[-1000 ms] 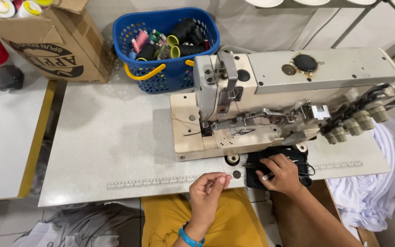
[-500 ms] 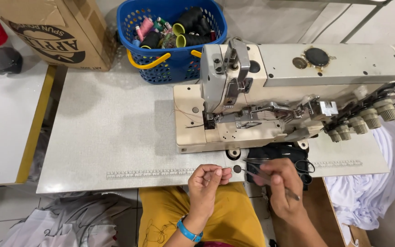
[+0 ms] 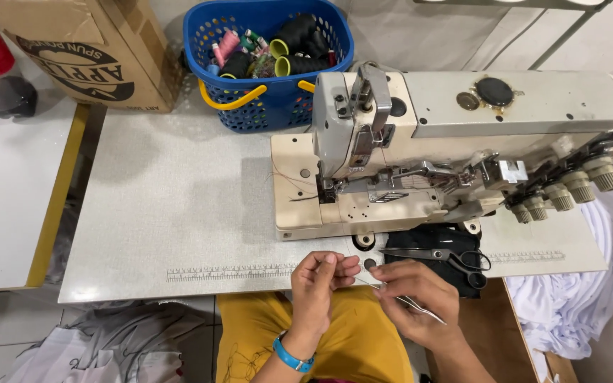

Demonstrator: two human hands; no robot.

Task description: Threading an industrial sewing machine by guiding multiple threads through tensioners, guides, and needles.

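My left hand [image 3: 321,284] is at the table's front edge, its fingertips pinched on a fine thread that is hard to make out. It wears a blue wristband. My right hand [image 3: 416,298] is close beside it and grips thin metal tweezers [image 3: 420,306], whose tips point toward the left fingertips. Both hands are just in front of the cream industrial sewing machine [image 3: 448,142]. Black-handled scissors [image 3: 441,255] lie on a black pad [image 3: 420,237] just beyond my right hand. Yellow cloth [image 3: 250,333] covers my lap.
A blue basket [image 3: 271,92] of thread cones stands behind the machine, with a cardboard box [image 3: 72,50] to its left. The grey table [image 3: 179,206] has a ruler strip [image 3: 228,272] along its front edge. White fabric [image 3: 583,284] hangs at the right and grey cloth [image 3: 129,340] lies on the floor.
My right hand left the black pad holding the tweezers and came back toward me, next to my left hand. The left hand stayed pinched. The view moved closer.
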